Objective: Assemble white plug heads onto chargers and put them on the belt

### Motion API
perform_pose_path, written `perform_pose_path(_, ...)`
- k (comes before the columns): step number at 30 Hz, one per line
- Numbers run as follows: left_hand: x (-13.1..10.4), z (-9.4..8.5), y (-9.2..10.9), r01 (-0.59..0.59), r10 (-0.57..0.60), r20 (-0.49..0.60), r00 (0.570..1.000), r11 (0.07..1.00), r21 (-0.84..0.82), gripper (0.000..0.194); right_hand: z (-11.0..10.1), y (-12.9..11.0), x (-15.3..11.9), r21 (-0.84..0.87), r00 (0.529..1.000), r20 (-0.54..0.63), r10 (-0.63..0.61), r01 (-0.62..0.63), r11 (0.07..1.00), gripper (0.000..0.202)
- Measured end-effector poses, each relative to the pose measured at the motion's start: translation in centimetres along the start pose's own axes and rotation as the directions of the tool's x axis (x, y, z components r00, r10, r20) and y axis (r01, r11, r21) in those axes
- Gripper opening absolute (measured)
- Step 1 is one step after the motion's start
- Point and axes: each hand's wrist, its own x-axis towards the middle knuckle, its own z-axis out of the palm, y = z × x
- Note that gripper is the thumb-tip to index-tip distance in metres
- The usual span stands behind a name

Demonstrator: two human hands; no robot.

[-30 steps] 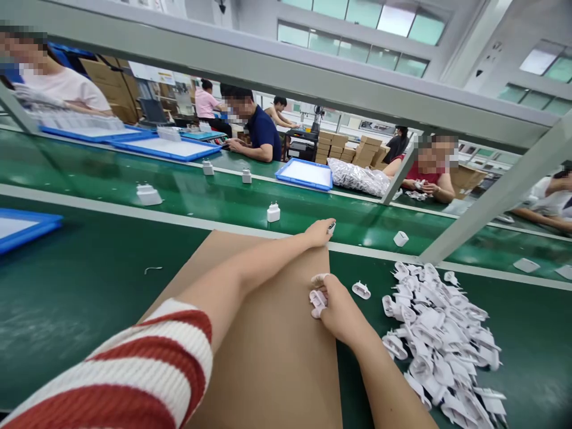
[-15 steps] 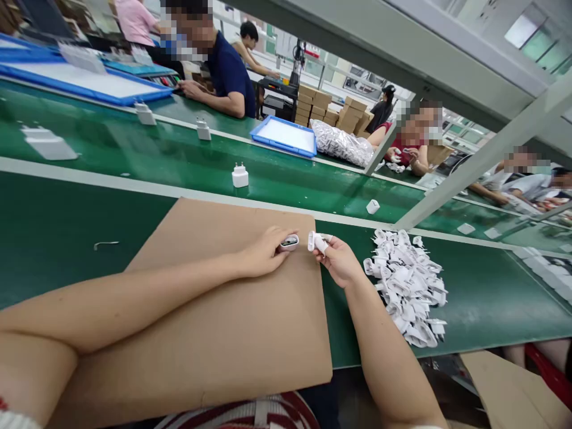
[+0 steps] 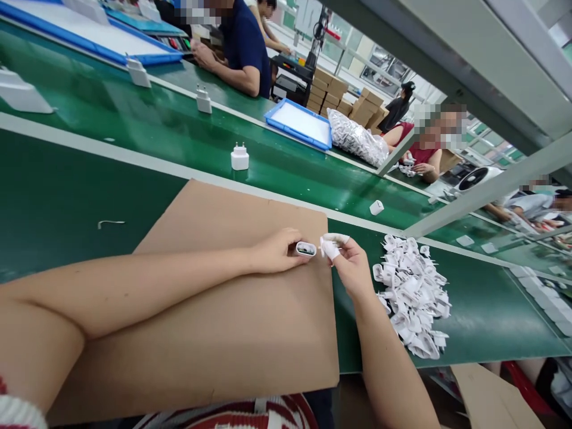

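My left hand (image 3: 277, 250) is closed around a white charger housing (image 3: 306, 249) just above the cardboard sheet. The housing's open end faces right, and dark parts show inside. Close to that opening, my right hand (image 3: 353, 262) pinches a white plug cap (image 3: 323, 246) between thumb and forefinger, which wear white finger covers. A small gap separates the cap from the housing. Beside my right forearm lies a heap of similar white plug caps (image 3: 415, 292), some with pins showing.
Under my hands lies a cardboard sheet (image 3: 232, 310). Assembled chargers stand on the green conveyor belt (image 3: 286, 173) beyond it, among them a white charger (image 3: 240, 157). A bent metal piece (image 3: 111, 223) rests at left. A slanted metal post (image 3: 491, 185) rises at right. Co-workers sit opposite.
The view has shifted and tilted. My right hand has turned the plug cap so it shows nearly edge-on, and the cap is closer to the housing. My left hand keeps its grip.
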Motion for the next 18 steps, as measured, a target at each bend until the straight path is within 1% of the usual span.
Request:
perform_pose_path(2,0.0,0.0,0.0,-0.021,0.020,-0.008,1.000,0.999,-0.035,0.033,-0.1,-0.1,-0.1,0.001,0.999,0.041,0.002,-0.002,1.000,0.048)
perform_pose_path(3,0.0,0.0,0.0,-0.021,0.020,-0.013,1.000,0.999,-0.049,0.034,-0.1,-0.2,-0.2,-0.036,0.999,0.036,-0.017,0.019,0.999,0.048)
perform_pose_path(5,0.0,0.0,0.0,0.005,-0.007,-0.022,1.000,0.998,-0.066,0.033,0.0,-0.3,-0.4,-0.222,0.992,-0.020,-0.125,0.117,0.968,0.034)
perform_pose_path(6,0.0,0.0,-0.1,0.025,-0.027,-0.024,0.999,0.997,-0.073,0.031,0.1,-0.3,-0.5,-0.342,0.977,-0.042,-0.209,0.183,0.922,0.026)
perform_pose_path(7,0.0,0.0,-0.1,0.041,-0.043,-0.024,0.999,0.996,-0.079,0.031,0.3,-0.3,-0.5,-0.449,0.955,-0.035,-0.295,0.249,0.858,0.019)
perform_pose_path(8,0.1,-0.1,-0.1,0.050,-0.052,-0.023,0.998,0.995,-0.088,0.031,0.5,-0.4,-0.6,-0.530,0.931,0.001,-0.365,0.310,0.789,0.014)
perform_pose_path(9,0.1,-0.1,-0.2,0.053,-0.055,-0.017,0.998,0.994,-0.098,0.032,0.7,-0.3,-0.6,-0.580,0.912,0.058,-0.407,0.362,0.730,0.009)
perform_pose_path(11,0.2,-0.1,-0.2,0.052,-0.053,-0.005,0.999,0.991,-0.120,0.031,1.2,-0.2,-0.5,-0.620,0.890,0.170,-0.422,0.430,0.657,0.009)
perform_pose_path(13,0.2,-0.1,-0.2,0.040,-0.041,-0.002,0.999,0.990,-0.133,0.030,1.5,0.0,-0.4,-0.643,0.882,0.225,-0.414,0.454,0.617,0.014)
perform_pose_path(18,0.3,-0.2,-0.1,0.034,-0.034,-0.002,0.999,0.987,-0.158,0.029,1.7,0.2,0.0,-0.665,0.887,0.234,-0.397,0.444,0.600,0.015)
